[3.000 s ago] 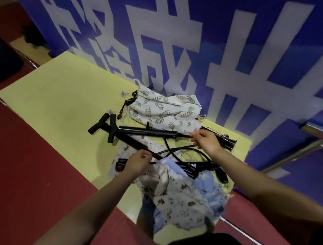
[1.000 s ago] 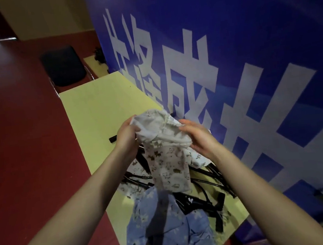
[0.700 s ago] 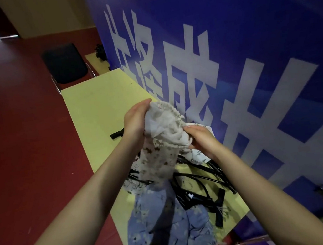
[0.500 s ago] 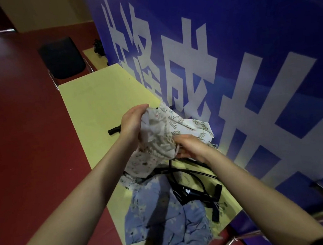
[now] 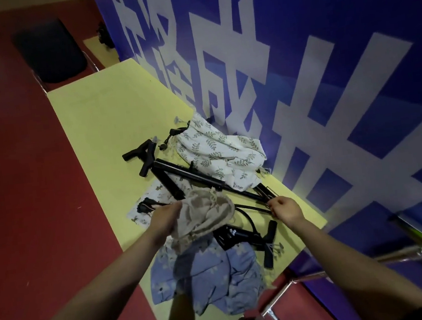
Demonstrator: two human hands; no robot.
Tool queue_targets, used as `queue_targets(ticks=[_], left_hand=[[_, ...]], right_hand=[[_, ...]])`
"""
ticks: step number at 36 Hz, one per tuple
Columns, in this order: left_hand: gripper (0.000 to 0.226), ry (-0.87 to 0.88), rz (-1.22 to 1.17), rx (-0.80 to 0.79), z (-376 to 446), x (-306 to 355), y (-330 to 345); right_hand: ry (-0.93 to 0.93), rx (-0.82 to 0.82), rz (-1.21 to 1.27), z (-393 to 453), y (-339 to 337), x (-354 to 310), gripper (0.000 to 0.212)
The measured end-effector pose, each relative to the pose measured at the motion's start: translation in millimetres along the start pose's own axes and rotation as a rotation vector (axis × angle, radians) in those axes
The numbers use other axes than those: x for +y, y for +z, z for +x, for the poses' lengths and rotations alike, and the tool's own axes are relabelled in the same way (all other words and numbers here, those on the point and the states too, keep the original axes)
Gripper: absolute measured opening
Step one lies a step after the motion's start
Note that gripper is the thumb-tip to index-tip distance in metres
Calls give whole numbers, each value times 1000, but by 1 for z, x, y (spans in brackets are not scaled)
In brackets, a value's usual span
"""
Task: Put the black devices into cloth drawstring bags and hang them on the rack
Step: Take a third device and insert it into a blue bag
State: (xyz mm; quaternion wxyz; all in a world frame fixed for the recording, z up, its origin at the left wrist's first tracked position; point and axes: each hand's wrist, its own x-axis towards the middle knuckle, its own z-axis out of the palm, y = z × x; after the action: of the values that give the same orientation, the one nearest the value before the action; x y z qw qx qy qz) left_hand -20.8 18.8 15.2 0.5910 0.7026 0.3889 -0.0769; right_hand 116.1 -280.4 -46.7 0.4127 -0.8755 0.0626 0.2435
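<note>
**Bag in one hand, device in the other: loading is about to start**

The left hand [image 5: 165, 219] holds the beige drawstring bag [image 5: 205, 214] bunched up over the near middle of the yellow bench [image 5: 100, 119], its fingers curled round the gathered cloth. Out to the right, the right hand [image 5: 286, 210] is down at the near end of the long black device [image 5: 207, 180], fingers curled in a pinch on its thin black end. Whether it has the rod itself or a cord there is too fine to tell.

That long black device runs diagonally across the bench, its handles far left and its slim end at the right hand. A 2nd black device [image 5: 242, 235] with a looping cable lies just near of it, partly under the beige bag. The leaf-print bag [image 5: 219, 151] sits against the blue banner [image 5: 322, 41], already bulging, with black parts poking from its mouth. A blue floral bag [image 5: 213, 278] lies crumpled at the near edge, and a flat printed cloth [image 5: 153, 195] lies under the long device.

I read this as the bagging step. Next, I judge, the bag's mouth needs spreading wide and the slim end fed in first, cable tucked in. No rack is in sight.
</note>
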Motion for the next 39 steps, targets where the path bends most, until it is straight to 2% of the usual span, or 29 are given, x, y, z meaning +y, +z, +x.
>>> queue_targets(ticks=[2, 4, 7, 14, 19, 24, 31, 36, 39], left_hand=[[28, 34, 37, -19, 3, 0, 6], [31, 115, 172, -23, 3, 2, 12], [40, 210, 410, -72, 10, -3, 20], [46, 216, 731, -227, 22, -35, 16], [47, 175, 792, -237, 23, -55, 10], [50, 199, 692, -222, 20, -58, 6], [48, 183, 389, -102, 9, -57, 7], [48, 137, 257, -55, 5, -53, 10], [49, 133, 187, -17, 5, -48, 11]], right_hand=[[-85, -53, -123, -10, 4, -3, 23], [-160, -87, -244, -15, 10, -6, 23], [-234, 17, -322, -15, 15, -3, 33], [-264, 92, -352, -7, 12, 5, 46], [-305, 99, -567, 1, 19, -3, 56], [-252, 28, -689, 17, 23, -16, 64], [-290, 43, -983, 36, 27, -42, 48], [-305, -111, -1017, 41, 45, -50, 53], [-246, -121, -957, 47, 50, -51, 54]])
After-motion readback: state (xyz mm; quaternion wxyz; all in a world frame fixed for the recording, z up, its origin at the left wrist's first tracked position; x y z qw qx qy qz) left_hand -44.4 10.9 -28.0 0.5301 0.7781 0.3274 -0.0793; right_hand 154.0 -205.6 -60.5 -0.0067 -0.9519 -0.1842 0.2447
